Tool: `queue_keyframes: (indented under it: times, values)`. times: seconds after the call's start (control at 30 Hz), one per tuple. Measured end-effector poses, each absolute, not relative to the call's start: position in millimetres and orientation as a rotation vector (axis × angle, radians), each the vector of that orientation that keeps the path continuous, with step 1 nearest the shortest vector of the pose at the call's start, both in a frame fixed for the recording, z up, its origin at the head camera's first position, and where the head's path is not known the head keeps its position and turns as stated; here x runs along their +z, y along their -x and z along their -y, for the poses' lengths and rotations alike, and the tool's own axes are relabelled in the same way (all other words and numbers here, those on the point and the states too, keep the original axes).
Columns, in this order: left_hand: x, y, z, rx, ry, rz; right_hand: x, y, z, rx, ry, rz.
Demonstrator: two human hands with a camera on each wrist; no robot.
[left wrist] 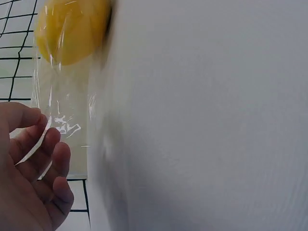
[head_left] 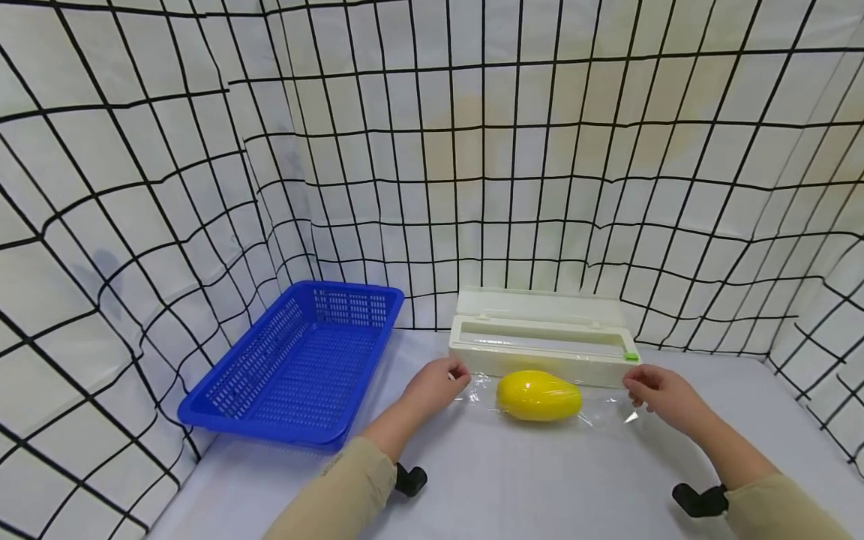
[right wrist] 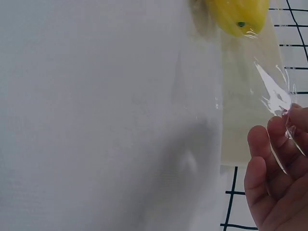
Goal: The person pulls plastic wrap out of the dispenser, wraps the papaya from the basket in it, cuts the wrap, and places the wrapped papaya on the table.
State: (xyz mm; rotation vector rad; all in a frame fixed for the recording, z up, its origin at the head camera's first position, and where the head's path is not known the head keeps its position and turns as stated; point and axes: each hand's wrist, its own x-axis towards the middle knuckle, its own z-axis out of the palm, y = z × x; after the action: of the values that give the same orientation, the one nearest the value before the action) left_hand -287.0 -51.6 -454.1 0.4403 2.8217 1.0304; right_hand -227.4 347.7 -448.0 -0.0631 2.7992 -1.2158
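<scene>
A smooth yellow fruit (head_left: pixel 538 396), perhaps a mango, lies on the white table in front of the wrap box, with clear plastic wrap (head_left: pixel 601 407) over it. My left hand (head_left: pixel 437 386) pinches the film's left corner between thumb and forefinger. On the other side my right hand (head_left: pixel 664 397) pinches the right corner, and the film (right wrist: pixel 276 89) glints beside those fingertips. The right wrist view shows a small dark green spot on one end of the fruit (right wrist: pixel 238 14). Behind stands the long cream wrap box (head_left: pixel 540 364), lid raised, with a roll inside and a green piece at its right end.
A blue plastic basket (head_left: pixel 351 397) with perforated walls stands on the left, nothing in it. Black wire grid over white cloth (head_left: pixel 513 150) encloses the table (head_left: pixel 540 487) at the back and both sides. Black camera mounts (head_left: pixel 410 480) stick out from the wrists.
</scene>
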Motion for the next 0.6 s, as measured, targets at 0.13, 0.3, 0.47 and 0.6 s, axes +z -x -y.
queue_keyframes:
  times: [0.13,0.3,0.47,0.6]
  values:
    - [-460.1,288.7,48.5,0.944,-0.398,-2.802,-456.9,227.3,-345.8,-1.164,0.034,-2.783]
    - [-461.4,290.1,45.7,0.911,-0.385,-2.781,-465.6,227.8,-343.2,-1.148,0.033,-2.769]
    - [-461.4,290.1,47.5,1.045,-0.308,-2.697,-468.3,228.4,-342.4,-1.149,0.008,-2.759]
    - [-456.3,283.7,50.2,1.150,-0.215,-2.760,-468.4,227.9,-342.0,-1.142,0.007,-2.756]
